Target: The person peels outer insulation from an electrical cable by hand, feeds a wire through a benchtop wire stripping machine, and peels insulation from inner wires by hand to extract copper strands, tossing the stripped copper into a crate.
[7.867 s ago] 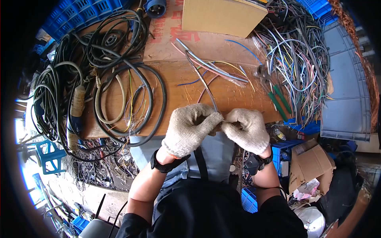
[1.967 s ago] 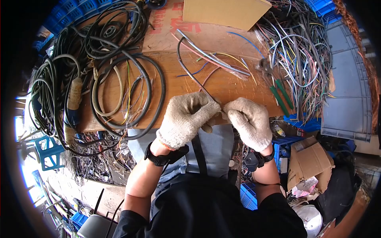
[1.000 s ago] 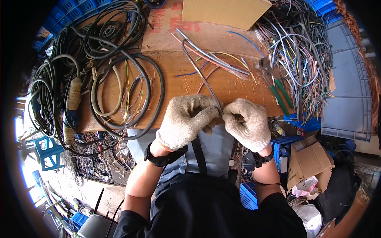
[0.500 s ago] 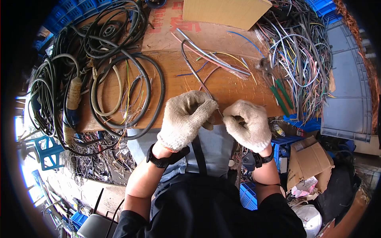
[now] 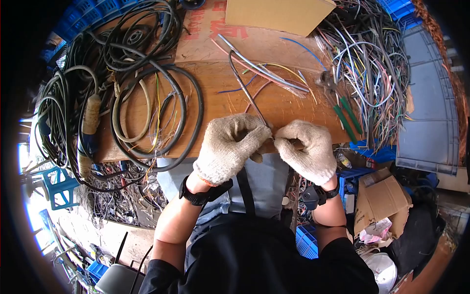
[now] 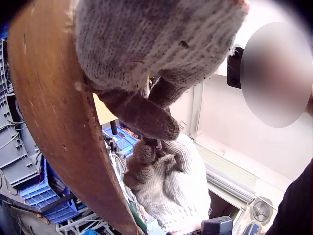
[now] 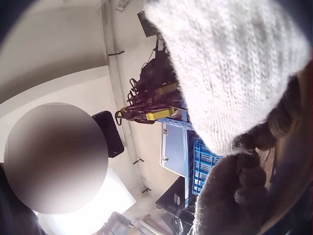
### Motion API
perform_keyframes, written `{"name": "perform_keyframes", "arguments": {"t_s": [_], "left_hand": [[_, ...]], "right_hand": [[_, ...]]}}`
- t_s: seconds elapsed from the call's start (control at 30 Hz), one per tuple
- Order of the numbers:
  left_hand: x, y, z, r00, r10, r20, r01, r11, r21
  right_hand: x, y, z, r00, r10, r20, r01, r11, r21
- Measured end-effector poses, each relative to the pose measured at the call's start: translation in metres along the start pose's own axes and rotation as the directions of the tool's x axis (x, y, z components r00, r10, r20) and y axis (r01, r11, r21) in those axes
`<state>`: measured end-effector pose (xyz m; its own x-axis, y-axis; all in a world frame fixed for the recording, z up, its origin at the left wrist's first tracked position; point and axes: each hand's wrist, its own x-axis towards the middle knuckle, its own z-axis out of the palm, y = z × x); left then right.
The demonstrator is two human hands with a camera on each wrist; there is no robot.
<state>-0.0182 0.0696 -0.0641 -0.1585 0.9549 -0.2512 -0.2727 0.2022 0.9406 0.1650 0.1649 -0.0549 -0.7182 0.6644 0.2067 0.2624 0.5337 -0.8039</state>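
In the head view, my gloved left hand (image 5: 225, 147) pinches a dark, thin electrical cable (image 5: 255, 109) near its end. The cable rises from the fingertips across the bench and hooks over at the far end. My gloved right hand (image 5: 307, 152) is close beside it, thumb and fingers curled together on the cable's short end, which the gloves mostly hide. From the left wrist view, the left glove (image 6: 151, 44) looms above and the right glove's (image 6: 176, 188) fingertips meet its fingers. Pliers with green handles (image 5: 346, 120) lie to the right.
Loose coloured wires (image 5: 264, 66) lie behind the hands on the wooden bench (image 5: 215, 100). Coiled black cables (image 5: 196, 122) fill the left side, and a tangled wire heap (image 5: 372, 73) the right. A cardboard box (image 5: 276, 17) stands at the back.
Half a second ago a thin strand showed between the separated hands; now the fingertips are closer together. The cable's far end has shifted slightly right. Loose wires and pliers look unmoved over the last second.
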Motion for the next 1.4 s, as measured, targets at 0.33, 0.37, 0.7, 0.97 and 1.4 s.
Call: {"name": "perform_keyframes", "arguments": {"t_s": [0.33,0.37,0.7,0.97,1.4], "left_hand": [[0.002,-0.009,0.0,0.999,0.025,0.02,-0.024,0.999,-0.032],[0.002,-0.009,0.0,0.999,0.03,0.024,-0.029,0.999,-0.037],[0.002,-0.006,-0.001,0.999,0.027,0.037,-0.027,1.0,-0.008],[0.0,-0.008,0.002,0.998,0.069,-0.006,-0.069,0.998,0.012],[-0.001,-0.008,0.005,0.997,0.066,-0.034,-0.065,0.998,0.026]], "right_hand": [[0.0,0.002,0.0,0.998,-0.069,0.015,0.07,0.993,-0.099],[0.0,0.001,0.0,0.998,-0.069,0.015,0.07,0.993,-0.099],[0.001,0.0,-0.002,1.0,-0.017,0.007,0.017,0.996,-0.085],[0.0,-0.001,-0.002,0.999,-0.036,-0.012,0.035,0.994,-0.105],[-0.002,0.001,-0.002,0.998,-0.067,-0.004,0.066,0.984,-0.166]]}}
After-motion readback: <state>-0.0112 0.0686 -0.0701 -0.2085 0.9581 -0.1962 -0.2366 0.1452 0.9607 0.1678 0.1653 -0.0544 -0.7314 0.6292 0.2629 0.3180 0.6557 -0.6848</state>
